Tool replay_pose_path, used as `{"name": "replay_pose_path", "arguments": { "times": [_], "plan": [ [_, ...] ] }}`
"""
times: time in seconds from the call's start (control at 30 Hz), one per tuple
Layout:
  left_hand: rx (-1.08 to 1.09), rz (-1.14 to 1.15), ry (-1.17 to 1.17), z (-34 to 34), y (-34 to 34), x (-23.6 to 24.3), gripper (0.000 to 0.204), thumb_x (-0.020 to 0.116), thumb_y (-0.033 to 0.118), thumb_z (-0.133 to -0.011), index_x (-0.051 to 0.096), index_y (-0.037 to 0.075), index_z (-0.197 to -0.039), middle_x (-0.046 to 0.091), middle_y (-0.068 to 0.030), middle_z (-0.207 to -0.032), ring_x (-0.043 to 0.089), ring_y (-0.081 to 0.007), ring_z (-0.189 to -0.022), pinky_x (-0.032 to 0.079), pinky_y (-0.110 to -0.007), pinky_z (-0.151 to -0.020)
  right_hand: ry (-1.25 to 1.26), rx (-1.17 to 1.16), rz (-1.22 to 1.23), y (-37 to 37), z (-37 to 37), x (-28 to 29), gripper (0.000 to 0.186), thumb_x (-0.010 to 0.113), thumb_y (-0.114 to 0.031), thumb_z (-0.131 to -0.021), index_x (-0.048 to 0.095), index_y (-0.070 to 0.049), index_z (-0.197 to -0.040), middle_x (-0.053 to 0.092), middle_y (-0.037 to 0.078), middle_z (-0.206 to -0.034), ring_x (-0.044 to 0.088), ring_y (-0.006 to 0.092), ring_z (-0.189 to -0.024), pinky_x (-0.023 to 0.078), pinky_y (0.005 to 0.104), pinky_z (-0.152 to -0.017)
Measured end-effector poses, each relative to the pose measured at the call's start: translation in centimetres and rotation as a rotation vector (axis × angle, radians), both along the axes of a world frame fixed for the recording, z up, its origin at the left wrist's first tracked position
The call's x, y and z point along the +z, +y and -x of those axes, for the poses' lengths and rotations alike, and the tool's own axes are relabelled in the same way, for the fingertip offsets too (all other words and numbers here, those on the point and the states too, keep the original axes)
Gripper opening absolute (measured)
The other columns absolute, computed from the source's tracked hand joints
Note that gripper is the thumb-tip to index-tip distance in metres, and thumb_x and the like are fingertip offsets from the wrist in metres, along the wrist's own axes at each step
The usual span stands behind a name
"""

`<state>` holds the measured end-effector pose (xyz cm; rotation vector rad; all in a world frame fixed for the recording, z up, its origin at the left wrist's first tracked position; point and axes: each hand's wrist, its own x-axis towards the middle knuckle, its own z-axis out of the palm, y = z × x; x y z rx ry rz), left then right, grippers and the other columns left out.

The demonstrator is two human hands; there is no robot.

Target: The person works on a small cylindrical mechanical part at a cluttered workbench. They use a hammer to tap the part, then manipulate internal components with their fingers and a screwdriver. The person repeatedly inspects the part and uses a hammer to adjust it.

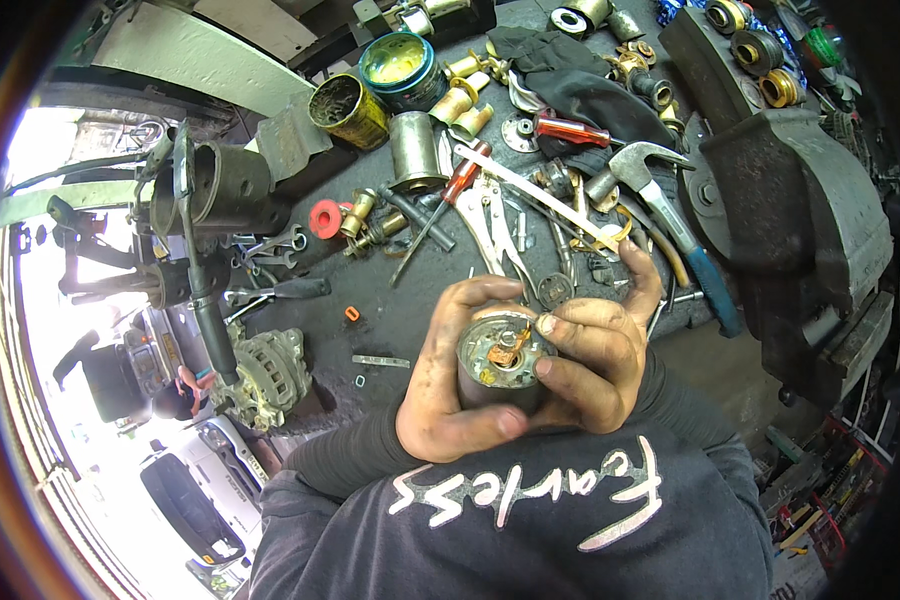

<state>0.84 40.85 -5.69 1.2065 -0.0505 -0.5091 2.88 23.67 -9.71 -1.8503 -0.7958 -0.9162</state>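
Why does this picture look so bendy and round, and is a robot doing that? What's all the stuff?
No robot here, just a person! A wide, round-seeing camera on their head looks down, so straight edges bend. The left hand wraps around a round metal part with a copper-coloured piece on top, and the right hand grips its edge. On the dark workbench lie a blue-handled hammer, a red-handled screwdriver and many metal bits. A yellow tin stands farther back.
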Motion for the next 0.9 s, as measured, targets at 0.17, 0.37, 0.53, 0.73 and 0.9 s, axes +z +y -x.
{"name": "replay_pose_path", "arguments": {
  "times": [0.17, 0.37, 0.53, 0.73, 0.9],
  "plan": [
    [-0.100, -0.118, -0.124, -0.7, -0.1, 1.9, 0.077, 0.085, 0.019, -0.062, 0.045, -0.002, -0.125, 0.052, -0.0108, -0.117, 0.051, -0.0184, -0.111, 0.040, -0.032, -0.097, -0.136, -0.012, 0.077, -0.8, -0.3, 1.2, 0.022, 0.069, -0.028, -0.078, 0.062, -0.023, -0.099, 0.057, 0.002, -0.095, 0.061, 0.0133, -0.078, 0.025, 0.0699, -0.099],
    [-0.002, -0.146, -0.186, 0.7, -0.5, 3.2, 0.067, 0.086, 0.017, -0.063, 0.051, 0.000, -0.117, 0.054, -0.0098, -0.110, 0.055, -0.0177, -0.103, 0.044, -0.032, -0.090, -0.253, -0.003, 0.213, -1.6, 0.4, 2.2, 0.030, 0.067, -0.031, -0.081, 0.057, -0.027, -0.109, 0.055, 0.003, -0.107, 0.055, 0.0165, -0.102, 0.028, 0.0667, -0.103],
    [0.001, -0.099, -0.232, 2.1, -0.7, 4.0, 0.066, 0.085, 0.019, -0.064, 0.051, -0.001, -0.116, 0.054, -0.0106, -0.109, 0.055, -0.0180, -0.102, 0.044, -0.032, -0.088, -0.137, 0.137, 0.216, -2.5, 1.4, 3.1, 0.047, 0.066, -0.039, -0.084, 0.045, -0.031, -0.125, 0.051, 0.009, -0.124, 0.048, 0.0259, -0.120, 0.030, 0.0635, -0.105],
    [-0.043, -0.270, -0.771, 2.8, -0.5, 4.8, 0.070, 0.088, 0.015, -0.061, 0.048, -0.001, -0.116, 0.055, -0.0133, -0.105, 0.060, -0.0209, -0.097, 0.049, -0.032, -0.084, -0.104, 0.245, -0.063, -2.8, 2.2, 3.3, 0.084, 0.081, -0.050, -0.067, 0.036, -0.024, -0.134, 0.048, 0.022, -0.126, 0.053, 0.0361, -0.112, 0.041, 0.0554, -0.095],
    [-0.038, -0.354, -1.066, 3.2, -0.4, 6.0, 0.069, 0.088, 0.013, -0.060, 0.048, 0.001, -0.114, 0.059, -0.0136, -0.099, 0.061, -0.0220, -0.090, 0.048, -0.033, -0.079, -0.047, 0.245, -0.071, -4.8, 3.4, 2.5, 0.089, 0.082, -0.048, -0.069, 0.037, -0.009, -0.134, 0.047, 0.026, -0.123, 0.054, 0.0355, -0.110, 0.045, 0.0492, -0.091]
  ]
}}
